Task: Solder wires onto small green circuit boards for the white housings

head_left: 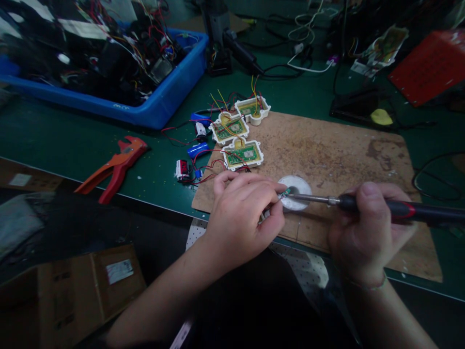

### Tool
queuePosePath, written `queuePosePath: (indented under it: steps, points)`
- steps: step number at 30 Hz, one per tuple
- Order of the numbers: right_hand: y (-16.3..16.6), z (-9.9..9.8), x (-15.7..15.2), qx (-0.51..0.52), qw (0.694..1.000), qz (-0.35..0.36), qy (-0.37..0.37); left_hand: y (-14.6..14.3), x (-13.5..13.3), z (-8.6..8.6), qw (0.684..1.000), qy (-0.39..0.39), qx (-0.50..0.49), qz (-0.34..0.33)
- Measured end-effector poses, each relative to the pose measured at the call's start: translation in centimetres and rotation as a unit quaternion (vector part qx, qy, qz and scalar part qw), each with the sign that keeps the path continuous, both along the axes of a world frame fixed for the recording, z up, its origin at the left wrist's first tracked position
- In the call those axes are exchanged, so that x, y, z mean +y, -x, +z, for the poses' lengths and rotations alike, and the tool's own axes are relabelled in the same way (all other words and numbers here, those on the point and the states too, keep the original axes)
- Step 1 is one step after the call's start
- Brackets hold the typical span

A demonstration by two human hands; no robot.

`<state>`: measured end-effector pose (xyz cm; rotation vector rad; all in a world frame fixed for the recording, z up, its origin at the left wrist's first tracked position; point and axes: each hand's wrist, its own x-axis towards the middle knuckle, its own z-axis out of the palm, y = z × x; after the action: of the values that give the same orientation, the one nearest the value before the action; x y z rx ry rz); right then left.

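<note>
My right hand [374, 223] is closed around the black handle of a soldering iron [407, 209]. The iron's metal tip reaches left to a small green circuit board [285, 193]. My left hand [247, 208] pinches that little board between thumb and fingers, just over a round whitish spool [301, 186]. Whether the tip touches the board I cannot tell. Beyond my left hand lie several white housings with green boards inside, the nearest housing [242, 154] having red and black wires. A blue cylindrical battery [198, 150] and a red-and-white one [182, 170] lie to their left.
Under the work is a stained wooden board [348, 160] on a green table. An orange-red cutter [119, 167] lies at left, before a blue bin [152, 109] full of wired parts. A red box [432, 65] and loose cables [308, 65] sit at the back right.
</note>
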<state>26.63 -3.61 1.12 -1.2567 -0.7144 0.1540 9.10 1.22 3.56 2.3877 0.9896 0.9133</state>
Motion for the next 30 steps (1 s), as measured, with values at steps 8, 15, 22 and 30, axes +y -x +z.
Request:
queuePosePath:
  steps: [8, 15, 22, 30]
  points:
    - [0.1, 0.0, -0.1, 0.017, 1.000, 0.017, -0.006, 0.0, 0.0, 0.1, 1.000, -0.002, -0.012, -0.002]
    - [-0.6, 0.2, 0.0, 0.051, 0.997, -0.012, -0.051, 0.2, -0.1, -0.2, 0.999, 0.006, -0.044, -0.008]
    - [-0.9, 0.0, 0.2, 0.044, 0.995, -0.055, -0.072, 0.6, -0.5, -0.4, 0.995, -0.072, -0.063, 0.013]
    - [-1.2, -0.7, 0.1, 0.036, 0.994, -0.073, -0.078, 7.1, -4.4, -4.4, 0.971, -0.222, -0.074, 0.041]
